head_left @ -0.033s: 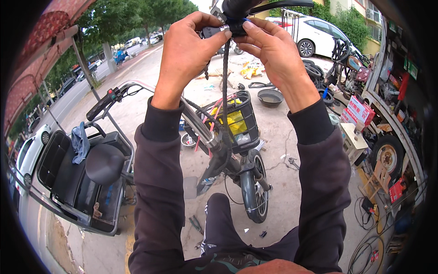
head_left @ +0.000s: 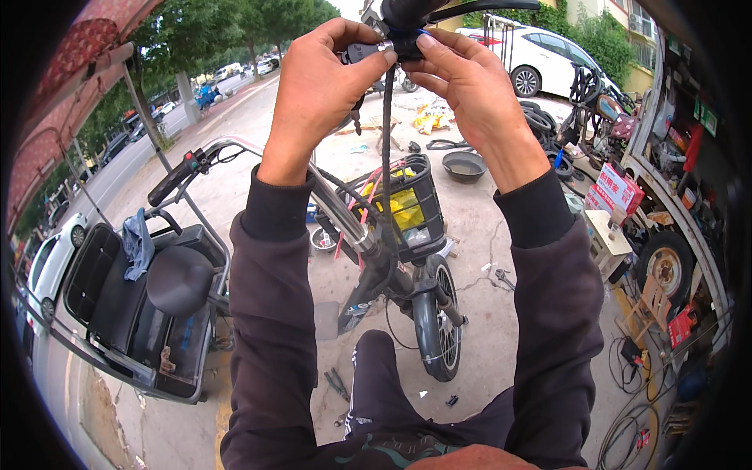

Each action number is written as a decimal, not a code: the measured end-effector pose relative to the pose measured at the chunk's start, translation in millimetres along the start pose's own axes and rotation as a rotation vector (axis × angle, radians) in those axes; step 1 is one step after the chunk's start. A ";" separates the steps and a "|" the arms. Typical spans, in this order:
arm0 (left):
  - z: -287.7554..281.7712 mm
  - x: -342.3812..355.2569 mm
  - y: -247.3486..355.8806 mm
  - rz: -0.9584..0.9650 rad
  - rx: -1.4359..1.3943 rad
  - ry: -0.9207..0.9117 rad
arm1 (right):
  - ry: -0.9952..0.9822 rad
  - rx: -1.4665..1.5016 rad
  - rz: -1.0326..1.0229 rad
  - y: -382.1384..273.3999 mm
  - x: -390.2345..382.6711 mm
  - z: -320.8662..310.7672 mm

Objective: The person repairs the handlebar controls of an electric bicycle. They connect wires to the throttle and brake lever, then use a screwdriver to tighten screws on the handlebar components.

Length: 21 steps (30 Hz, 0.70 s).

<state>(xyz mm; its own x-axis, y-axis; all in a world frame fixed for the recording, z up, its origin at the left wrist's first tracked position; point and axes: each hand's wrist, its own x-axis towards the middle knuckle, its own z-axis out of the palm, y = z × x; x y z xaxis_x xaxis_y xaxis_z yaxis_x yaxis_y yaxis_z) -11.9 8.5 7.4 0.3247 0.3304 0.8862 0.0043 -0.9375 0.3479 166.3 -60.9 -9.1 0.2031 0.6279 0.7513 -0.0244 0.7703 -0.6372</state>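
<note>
At the top of the view, my left hand [head_left: 313, 94] pinches a small grey part [head_left: 362, 52] between thumb and fingers, beside the handlebar. Close on its right, the thumb and fingertips of my right hand [head_left: 482, 98] grip a black handlebar fitting [head_left: 406, 47]. Above them is the black handlebar grip [head_left: 403, 12], with a dark lever [head_left: 486, 6] reaching right. A black wrapped cable [head_left: 387, 141] hangs from the fitting, past the silver steering post [head_left: 341, 207]. Below are the bike's black front basket [head_left: 427, 211] and front wheel [head_left: 445, 313]. My fingers partly hide both held parts.
To the left stands a three-wheeler with a black seat [head_left: 102, 282] and handlebar [head_left: 174, 178]. Pliers [head_left: 337, 384] lie by my leg. A black basin [head_left: 464, 167] sits on the ground beyond. Right are a small cabinet [head_left: 607, 243], a loose wheel [head_left: 666, 269] and cables [head_left: 627, 431].
</note>
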 end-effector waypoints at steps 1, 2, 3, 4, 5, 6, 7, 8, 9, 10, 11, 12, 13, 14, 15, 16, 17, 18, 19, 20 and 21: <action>0.2 -1.6 -0.8 -0.034 -0.110 -0.010 | -0.010 0.001 0.012 1.8 0.0 -1.0; 0.9 -2.2 -0.2 -0.066 -0.222 -0.018 | -0.021 0.000 0.022 1.4 1.6 -2.9; 1.1 -2.7 0.2 -0.098 -0.334 -0.025 | -0.033 -0.002 0.033 1.5 2.1 -3.9; -1.5 -3.5 -0.4 -0.125 -0.337 -0.039 | -0.028 0.011 0.040 3.0 0.4 -3.5; -4.1 -3.8 -4.5 -0.137 -0.491 -0.057 | -0.008 0.030 0.029 2.7 0.1 -0.9; -5.7 -4.6 -11.8 -0.148 -0.644 -0.076 | 0.011 0.049 0.019 2.9 -0.2 1.9; -6.9 -4.7 -15.5 -0.158 -0.797 -0.095 | 0.032 0.068 0.008 2.7 -0.3 3.8; -1.7 -7.7 -15.5 -0.207 -0.758 -0.092 | 0.013 0.086 0.019 3.8 -0.1 2.6; 3.8 -11.6 -11.7 -0.164 -0.641 -0.118 | -0.005 0.103 0.030 4.2 0.0 -0.4; 10.3 -16.4 -11.5 -0.099 -0.518 -0.092 | -0.023 0.120 0.041 4.4 0.3 -3.7; 14.1 -18.5 -11.1 -0.035 -0.388 -0.063 | -0.045 0.146 0.074 3.2 2.0 -4.8; 16.9 -18.1 -11.8 -0.028 -0.392 -0.047 | -0.066 0.170 0.107 1.3 3.8 -6.5; 20.1 -18.0 -14.8 0.007 -0.410 -0.033 | -0.086 0.194 0.139 -1.3 5.9 -8.7; 21.6 -17.8 -18.9 0.008 -0.472 -0.043 | -0.125 0.196 0.165 -4.8 9.2 -11.5; 21.6 -17.1 -23.1 0.010 -0.534 -0.053 | -0.137 0.205 0.197 -6.7 9.8 -13.5; 20.0 -16.7 -27.0 -0.007 -0.571 -0.051 | -0.149 0.213 0.228 -8.6 8.9 -15.2; 19.0 -16.8 -31.1 -0.021 -0.616 -0.043 | -0.161 0.212 0.261 -10.7 9.8 -17.5; 17.8 -16.3 -33.7 -0.035 -0.662 -0.037 | -0.178 0.233 0.306 -11.3 12.4 -21.2; 17.5 -18.7 -34.3 -0.010 -0.609 -0.014 | -0.175 0.238 0.314 -10.8 12.6 -21.4; 18.1 -22.3 -29.2 0.020 -0.560 0.010 | -0.172 0.238 0.318 -12.2 10.7 -20.1; 20.1 -23.6 -26.5 0.048 -0.510 0.034 | -0.169 0.238 0.321 -13.0 9.8 -19.7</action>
<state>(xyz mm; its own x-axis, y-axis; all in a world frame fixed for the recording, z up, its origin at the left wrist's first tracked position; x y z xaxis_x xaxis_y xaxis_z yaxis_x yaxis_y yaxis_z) -0.6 23.4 -28.9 0.2819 0.3000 0.9113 -0.4743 -0.7821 0.4042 187.9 -66.9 3.2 -0.0140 0.8340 0.5516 -0.2896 0.5246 -0.8006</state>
